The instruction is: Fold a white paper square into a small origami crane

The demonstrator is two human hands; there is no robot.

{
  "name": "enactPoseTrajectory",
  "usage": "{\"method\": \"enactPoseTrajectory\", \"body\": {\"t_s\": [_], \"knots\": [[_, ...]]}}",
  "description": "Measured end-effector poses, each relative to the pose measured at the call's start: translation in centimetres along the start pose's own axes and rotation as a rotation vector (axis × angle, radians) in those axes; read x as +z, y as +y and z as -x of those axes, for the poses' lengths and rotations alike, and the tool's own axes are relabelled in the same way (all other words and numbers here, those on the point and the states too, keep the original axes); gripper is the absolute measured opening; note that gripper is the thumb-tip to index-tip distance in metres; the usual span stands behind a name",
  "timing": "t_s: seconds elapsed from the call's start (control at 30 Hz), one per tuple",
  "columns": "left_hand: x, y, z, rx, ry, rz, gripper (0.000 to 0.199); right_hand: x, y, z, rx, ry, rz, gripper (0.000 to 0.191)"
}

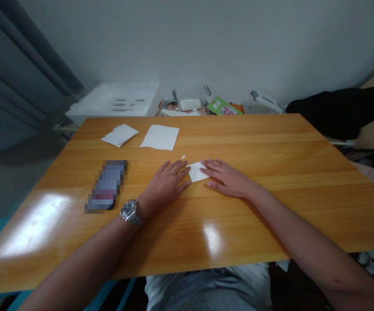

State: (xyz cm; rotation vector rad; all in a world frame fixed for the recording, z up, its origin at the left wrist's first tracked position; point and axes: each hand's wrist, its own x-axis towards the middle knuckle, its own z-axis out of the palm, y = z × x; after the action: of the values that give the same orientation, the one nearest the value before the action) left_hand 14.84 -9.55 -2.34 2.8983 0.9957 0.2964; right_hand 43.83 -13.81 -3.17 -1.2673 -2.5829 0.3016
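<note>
A small white piece of paper (196,172) lies flat on the wooden table (271,147), between my two hands. My left hand (167,179), with a metal watch (130,211) on the wrist, rests palm down with its fingertips at the paper's left edge. From the other side, my right hand (227,177) lies flat with its fingers over the paper's right part, hiding that edge. The fingers of both hands are stretched out. Just beyond my left fingertips is a tiny white scrap (183,157).
Farther back lie a square white sheet (161,137) and some folded white paper (120,135). A phone (107,185), blurred out, is left of my left hand. Behind the table stand a white basin (118,97) and a green booklet (222,106). Dark cloth (329,112) hangs at right.
</note>
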Motion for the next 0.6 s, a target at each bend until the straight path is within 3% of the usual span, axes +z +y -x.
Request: {"method": "enactPoseTrajectory", "body": {"t_s": [0.37, 0.6], "knots": [[0.2, 2.1, 0.0, 0.056, 0.006, 0.033, 0.05, 0.4, -0.6, -0.2, 0.023, 0.043, 0.034, 0.055], [0.2, 2.2, -0.1, 0.057, -0.011, 0.017, 0.049, 0.1, -0.6, -0.2, 0.0, 0.058, 0.036, 0.054]]}}
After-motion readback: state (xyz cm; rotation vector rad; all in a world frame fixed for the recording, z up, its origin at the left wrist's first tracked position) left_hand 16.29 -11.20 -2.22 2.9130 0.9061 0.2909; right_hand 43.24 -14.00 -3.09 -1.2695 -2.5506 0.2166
